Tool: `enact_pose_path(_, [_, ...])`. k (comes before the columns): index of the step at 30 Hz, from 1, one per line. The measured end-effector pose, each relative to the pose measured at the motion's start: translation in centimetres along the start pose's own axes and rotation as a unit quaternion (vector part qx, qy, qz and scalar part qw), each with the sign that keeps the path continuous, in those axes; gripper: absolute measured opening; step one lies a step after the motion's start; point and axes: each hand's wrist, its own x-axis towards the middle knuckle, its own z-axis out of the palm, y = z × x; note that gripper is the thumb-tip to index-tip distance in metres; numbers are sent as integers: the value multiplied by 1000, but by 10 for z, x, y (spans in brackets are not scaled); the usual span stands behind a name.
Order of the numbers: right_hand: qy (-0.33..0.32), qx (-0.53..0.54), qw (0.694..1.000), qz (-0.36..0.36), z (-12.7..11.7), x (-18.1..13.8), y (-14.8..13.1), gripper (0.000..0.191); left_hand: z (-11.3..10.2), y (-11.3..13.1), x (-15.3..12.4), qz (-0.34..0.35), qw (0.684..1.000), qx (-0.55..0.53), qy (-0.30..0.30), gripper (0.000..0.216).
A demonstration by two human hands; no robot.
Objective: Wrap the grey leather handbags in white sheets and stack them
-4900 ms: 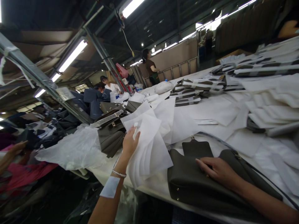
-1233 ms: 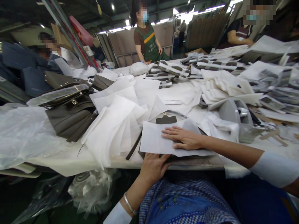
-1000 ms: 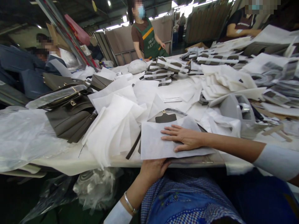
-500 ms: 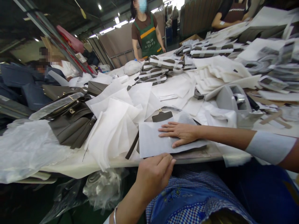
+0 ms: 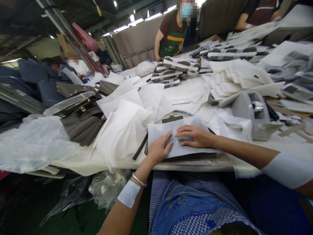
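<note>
A pale foam sheet [image 5: 182,150] lies over a dark grey bag [image 5: 195,156] at the table's front edge. Only the bag's lower edge and a dark flap piece [image 5: 172,118] with a gold clasp show around the sheet. My left hand [image 5: 158,148] rests on the sheet's left part, fingers stretched out. To its right my right hand [image 5: 193,135] lies on the sheet, fingers spread and slightly bent. Neither hand grips anything. Left of the sheet, a dark strap [image 5: 140,147] sticks out beside a stack of white foam sheets [image 5: 122,130].
Dark grey bags [image 5: 81,122] and crumpled clear plastic [image 5: 36,143] lie on the left. Bundled dark straps [image 5: 171,73] sit further back. A grey tape dispenser [image 5: 251,114] stands at right. Across the table is a person in a green apron [image 5: 172,42].
My left hand has moved up from the sheet's front edge onto its top and opened. My right hand has bent its fingers a little. The person opposite now leans to the right.
</note>
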Motion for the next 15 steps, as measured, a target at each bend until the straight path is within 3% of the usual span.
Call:
enact_pose_path(6, [-40,12,999,-22,-1,1,-3,26,-2,4,1,-9,1000,22,-7,52])
enact_pose_path(15, [-31,36,997,-61,2,1,-4,24,0,5,-1,-15,999,31,-9,55])
